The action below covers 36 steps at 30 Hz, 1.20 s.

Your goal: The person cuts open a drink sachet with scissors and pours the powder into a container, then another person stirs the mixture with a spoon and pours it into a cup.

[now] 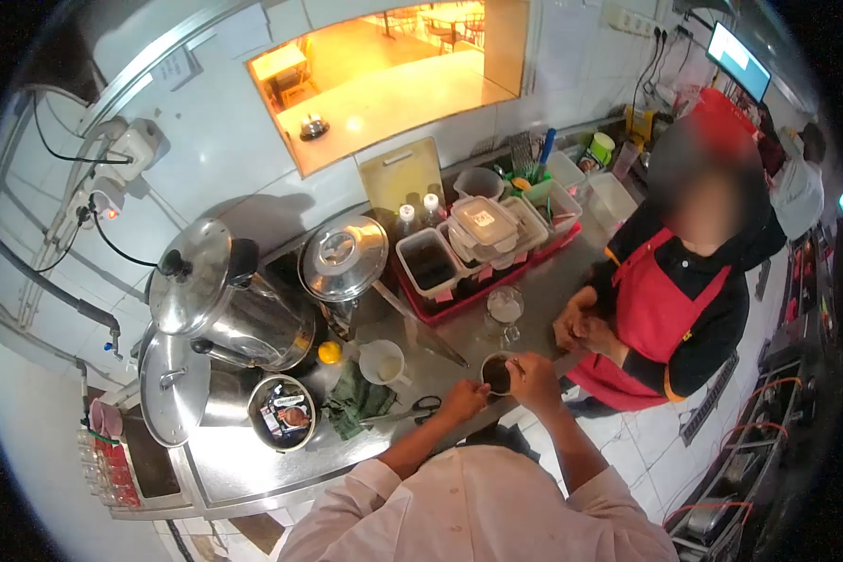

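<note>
A cup of dark liquid (495, 376) is between my two hands at the counter's front edge. My left hand (464, 402) is closed at the cup's left side, apparently on its handle. My right hand (534, 382) has its fingers pinched together at the right rim; whatever they hold is hidden. Just behind the cup stands a clear glass mug (505, 307). To the left are scissors (426, 405), a crumpled green cloth (358, 395) and a translucent plastic jug (382, 362).
A co-worker in a red apron (660, 304) stands close on the right, hands together. Tubs fill a red tray (447, 307) behind. A large steel pot (270, 323), a lidded pan (344, 258) and a bowl of packets (284, 413) occupy the left. A serving window (393, 112) opens in the wall.
</note>
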{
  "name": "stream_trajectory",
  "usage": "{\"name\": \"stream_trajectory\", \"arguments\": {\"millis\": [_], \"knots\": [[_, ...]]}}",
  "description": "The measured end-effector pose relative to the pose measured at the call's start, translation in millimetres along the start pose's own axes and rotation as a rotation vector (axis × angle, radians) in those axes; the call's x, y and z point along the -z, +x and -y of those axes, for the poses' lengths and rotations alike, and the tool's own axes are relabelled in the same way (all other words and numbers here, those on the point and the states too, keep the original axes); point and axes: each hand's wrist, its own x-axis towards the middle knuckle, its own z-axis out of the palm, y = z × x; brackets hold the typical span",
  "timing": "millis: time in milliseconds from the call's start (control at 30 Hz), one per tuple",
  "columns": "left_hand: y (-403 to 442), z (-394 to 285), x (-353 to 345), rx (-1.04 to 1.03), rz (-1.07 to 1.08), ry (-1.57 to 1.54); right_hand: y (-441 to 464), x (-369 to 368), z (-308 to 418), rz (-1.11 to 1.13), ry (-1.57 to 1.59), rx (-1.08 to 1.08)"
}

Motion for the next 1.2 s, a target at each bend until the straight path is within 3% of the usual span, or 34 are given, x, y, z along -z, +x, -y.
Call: {"name": "stream_trajectory", "arguments": {"millis": [133, 233, 467, 567, 633, 833, 900, 1033, 1100, 1133, 1200], "knots": [[3, 5, -1, -0.079, -0.001, -0.086, -3, 4, 6, 0.067, 0.156, -0.099], [-5, -1, -2, -0.078, -0.024, -0.031, -6, -1, -1, -0.048, 0.000, -0.018], [6, -8, 13, -0.086, 0.016, 0.094, -10, -8, -3, -0.047, 0.119, -0.049], [16, 5, 18, -0.125, 0.037, 0.131, -8, -9, -9, -0.097, -0.002, -0.054], [14, 10, 12, -0.143, 0.079, 0.091, -13, -9, -14, 0.075, 0.072, -0.088], [4, 3, 16, -0.012, 0.056, 0.042, -9, -1, -5, 0.011, 0.021, -0.065], [1, 14, 5, -0.086, -0.042, -0.076, -12, -3, -5, 0.047, 0.011, -0.093], [9, 32, -2, -0.160, 0.007, 0.016, -14, -11, -3, -0.037, 0.091, 0.020], [7, 36, 4, -0.381, -0.032, 0.072, -9, -9, -4, -0.057, 0.072, 0.086], [4, 34, 11, -0.394, -0.067, 0.087, -13, -9, -8, -0.004, 0.022, 0.095], [-5, 26, 12, -0.083, 0.064, -0.154, -12, -14, -5, 0.035, -0.026, 0.132]]}}
